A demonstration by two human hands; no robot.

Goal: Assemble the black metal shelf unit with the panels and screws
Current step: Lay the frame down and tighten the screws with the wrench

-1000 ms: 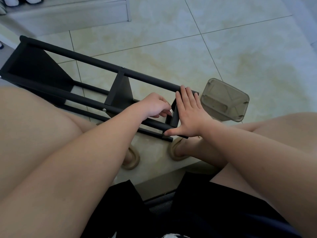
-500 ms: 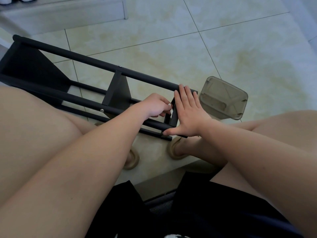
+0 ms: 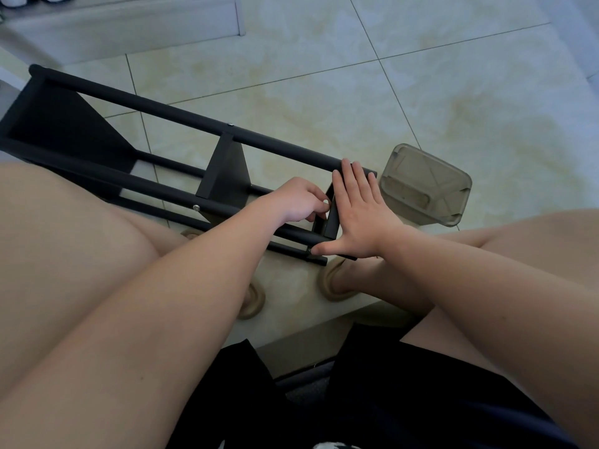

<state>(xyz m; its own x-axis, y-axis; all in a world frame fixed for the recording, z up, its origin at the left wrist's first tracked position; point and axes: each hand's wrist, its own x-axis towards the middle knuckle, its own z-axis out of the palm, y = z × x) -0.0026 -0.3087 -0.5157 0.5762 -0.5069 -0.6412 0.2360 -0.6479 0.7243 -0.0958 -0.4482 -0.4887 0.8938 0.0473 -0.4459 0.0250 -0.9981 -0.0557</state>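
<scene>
Seated person, shelf unit [image 3: 181, 115] lying on side on floor [image 3: 453, 92], long axis 10 to 4 o'clock. Near end panel [image 3: 332, 218] sits between hands. Right hand [image 3: 359, 218] spread flat, pressing panel's outer face. Left hand [image 3: 298, 199], at 9 o'clock of panel, curled, apparently pinching screw [image 3: 325, 201]. Clear tub [image 3: 421, 176] at 2 o'clock; no contents visible.

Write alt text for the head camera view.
A seated person's right hand presses flat against the end panel of a black shelf frame lying on a tiled floor; the left hand, fingers curled, reaches inside it. A translucent container sits nearby.
</scene>
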